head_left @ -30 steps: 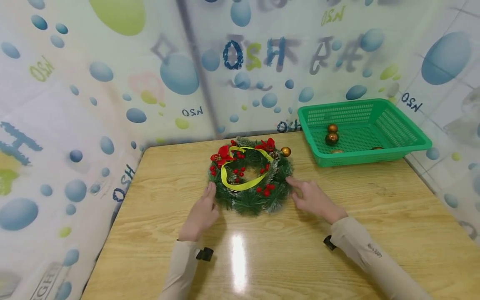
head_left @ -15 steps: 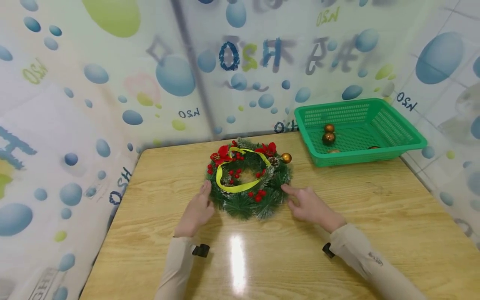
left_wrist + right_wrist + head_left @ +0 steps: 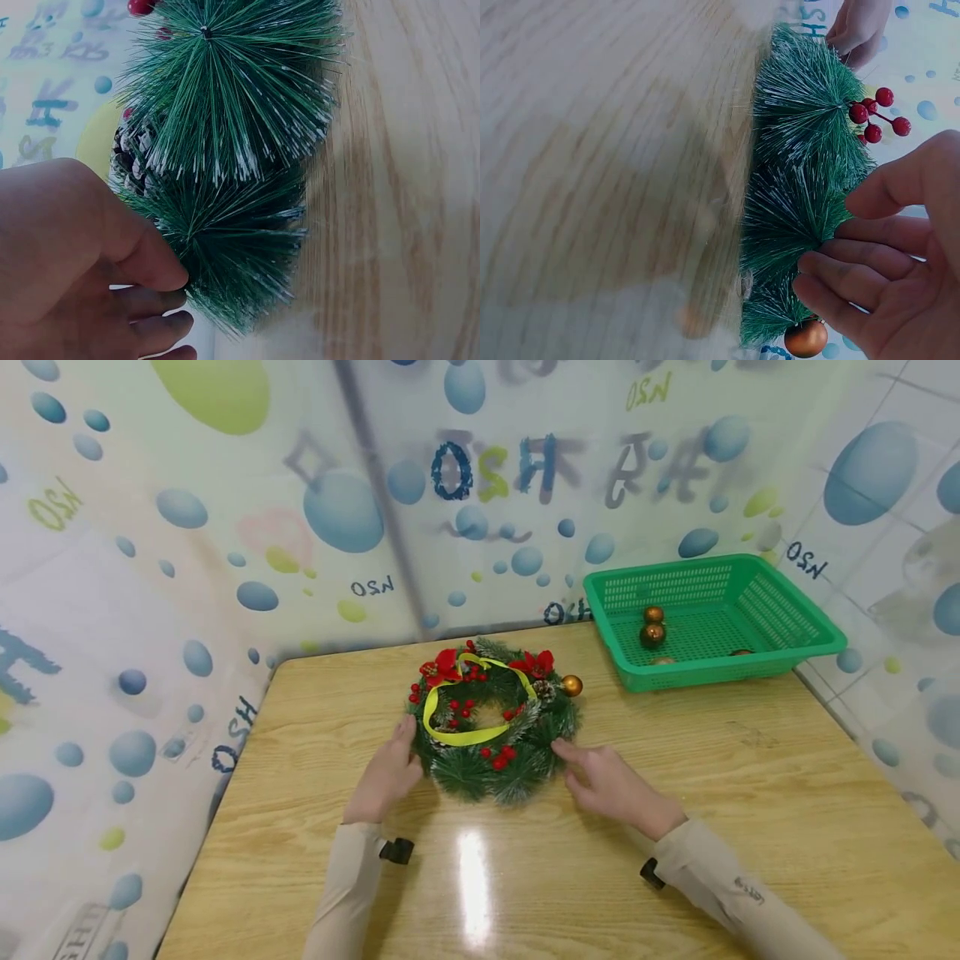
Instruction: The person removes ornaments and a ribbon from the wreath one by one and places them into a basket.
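Note:
A green Christmas wreath (image 3: 468, 772) lies on the wooden table in the head view, with snowy tips, red flowers, red berries and pine cones. A yellow ribbon (image 3: 467, 738) loops over it, and a gold bauble (image 3: 572, 686) sits at its upper right edge. My left hand (image 3: 386, 774) holds the wreath's left side; the left wrist view has the thumb (image 3: 161, 262) at the bristles with fingers bent beneath. From the right, my other hand (image 3: 615, 785) grips the lower right rim, thumb and bent fingers (image 3: 885, 255) at the bristles in the right wrist view.
A green plastic basket (image 3: 738, 664) stands at the table's back right corner, with several brown-gold baubles (image 3: 652, 635) in it. Bubble-printed sheeting (image 3: 480, 552) rises behind the table (image 3: 300, 860) and along both its sides.
The wreath has turned clockwise on the table, its front berries shifting left and the gold bauble coming nearer. My right hand has drawn toward me with it. The head view has swung slightly right.

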Available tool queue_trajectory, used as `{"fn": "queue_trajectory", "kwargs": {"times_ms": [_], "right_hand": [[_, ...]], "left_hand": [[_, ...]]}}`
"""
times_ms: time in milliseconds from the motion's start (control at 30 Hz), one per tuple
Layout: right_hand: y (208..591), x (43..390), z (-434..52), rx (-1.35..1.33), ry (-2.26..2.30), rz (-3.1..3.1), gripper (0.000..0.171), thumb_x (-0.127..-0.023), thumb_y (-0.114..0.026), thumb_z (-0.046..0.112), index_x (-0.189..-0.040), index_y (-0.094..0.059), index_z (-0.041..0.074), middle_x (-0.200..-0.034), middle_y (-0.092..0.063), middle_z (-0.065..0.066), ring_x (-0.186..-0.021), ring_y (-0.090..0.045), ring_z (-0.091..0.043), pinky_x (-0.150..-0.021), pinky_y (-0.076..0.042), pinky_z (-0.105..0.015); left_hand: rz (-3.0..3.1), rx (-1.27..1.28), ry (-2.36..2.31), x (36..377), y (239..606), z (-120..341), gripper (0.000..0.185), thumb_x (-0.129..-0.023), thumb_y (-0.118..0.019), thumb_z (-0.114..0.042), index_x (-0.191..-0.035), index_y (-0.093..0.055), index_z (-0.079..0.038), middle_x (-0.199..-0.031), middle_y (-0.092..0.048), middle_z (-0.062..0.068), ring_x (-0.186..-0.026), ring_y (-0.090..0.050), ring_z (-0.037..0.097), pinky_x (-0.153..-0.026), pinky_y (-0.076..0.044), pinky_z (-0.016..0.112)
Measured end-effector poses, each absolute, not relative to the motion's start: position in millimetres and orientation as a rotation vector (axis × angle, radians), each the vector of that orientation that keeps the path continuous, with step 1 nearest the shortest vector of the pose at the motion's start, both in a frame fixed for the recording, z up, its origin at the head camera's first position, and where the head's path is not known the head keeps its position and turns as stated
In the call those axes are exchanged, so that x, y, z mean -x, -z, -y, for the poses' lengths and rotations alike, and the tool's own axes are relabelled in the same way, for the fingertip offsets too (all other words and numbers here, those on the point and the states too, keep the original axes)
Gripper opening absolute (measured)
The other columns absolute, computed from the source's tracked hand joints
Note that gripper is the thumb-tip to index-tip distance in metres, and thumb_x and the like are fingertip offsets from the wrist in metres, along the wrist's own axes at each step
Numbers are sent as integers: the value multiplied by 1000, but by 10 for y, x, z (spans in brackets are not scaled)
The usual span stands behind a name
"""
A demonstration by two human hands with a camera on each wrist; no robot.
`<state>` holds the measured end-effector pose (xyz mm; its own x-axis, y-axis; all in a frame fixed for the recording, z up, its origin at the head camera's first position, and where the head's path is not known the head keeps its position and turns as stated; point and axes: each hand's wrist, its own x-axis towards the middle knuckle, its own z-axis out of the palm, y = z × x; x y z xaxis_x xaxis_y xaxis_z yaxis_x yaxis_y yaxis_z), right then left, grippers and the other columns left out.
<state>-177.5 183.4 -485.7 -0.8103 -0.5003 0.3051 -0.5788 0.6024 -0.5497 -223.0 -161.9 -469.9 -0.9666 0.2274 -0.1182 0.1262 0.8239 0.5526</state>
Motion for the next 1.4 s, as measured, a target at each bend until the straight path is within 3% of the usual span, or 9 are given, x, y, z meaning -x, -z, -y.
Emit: {"fn": "queue_trajectory", "kwargs": {"times_ms": [133, 233, 367, 533, 700, 933, 1033, 1167, 1400], "right_hand": [[4875, 1766, -1792, -921, -990, 2690, 46, -88, -59, -5, -133, -58, -15, -134, -58, -35, -41, -12, 12, -35, -23, -8], [4874, 1771, -1773, -927, -983, 2692, 46, -88, -59, -4, -133, -58, -14, -133, -60, -34, -42, -12, 12, -36, -23, -8], [4797, 1819, -1815, -883, -1047, 2719, 44, -92, -58, -1, -135, -58, -10, -78, -72, -16, -41, -15, 10, -37, -24, -10], [4656, 2067, -1993, -677, -1004, 2655, 41, -94, -58, 0, -134, -62, -5, -46, -37, 5, -40, -14, 5, -39, -21, -15], [4606, 2380, -2127, -569, -870, 2567, 40, -90, -60, -5, -129, -63, -11, -69, -66, -22, -38, -15, 4, -40, -23, -19], [4679, 2633, -2108, -458, -925, 2786, 49, -94, -59, 1, -139, -50, -16, -58, -55, -13, -36, -30, -6, -40, -31, -21], [4721, 2683, -2077, -444, -957, 2829, 51, -94, -61, 4, -140, -49, -15, -77, -69, -25, -39, -46, -14, -45, -45, -28], [4769, 2739, -2048, -459, -964, 2795, 46, -94, -63, 2, -136, -53, -14, -114, -69, -35, -75, -73, -35, -72, -63, -46], [4802, 2771, -2032, -435, -988, 2741, 37, -93, -67, 3, -126, -60, -12, -115, -70, -31, -101, -72, -42, -85, -62, -54]], "left_hand": [[-2818, -257, -846, 2247, 4684, 1648, 74, -97, -40, -5, -162, -5, 0, -170, -4, 18, -157, -8, 36, -81, -51, 43], [-2815, -255, -866, 2246, 4680, 1671, 73, -97, -40, -6, -162, -6, 0, -170, -3, 18, -158, -7, 36, -107, -48, 49], [-2850, -294, -863, 2212, 4705, 1689, 73, -97, -41, -4, -161, -6, 2, -170, -2, 20, -157, -7, 38, -127, -25, 53], [-2915, -364, -839, 2061, 4730, 1645, 73, -97, -43, -3, -160, -6, 5, -169, -1, 22, -156, -11, 41, -128, -15, 54], [-2895, -347, -877, 1849, 4753, 1529, 72, -99, -45, -4, -160, -8, 4, -169, -3, 23, -156, -11, 40, -127, -16, 55], [-2892, -341, -858, 1715, 4852, 1398, 69, -98, -45, -6, -158, -14, 6, -169, -6, 23, -156, -11, 40, -127, -17, 54], [-2896, -312, -851, 1692, 4870, 1399, 69, -98, -45, -6, -158, -15, 6, -169, -7, 22, -157, -12, 38, -128, -17, 53], [-2903, -286, -840, 1676, 4870, 1433, 69, -98, -46, -6, -159, -14, 4, -169, -7, 20, -157, -12, 37, -128, -17, 52], [-2910, -305, -847, 1694, 4832, 1463, 70, -98, -47, -7, -159, -15, 5, -169, -8, 20, -157, -11, 37, -128, -16, 52]]}}
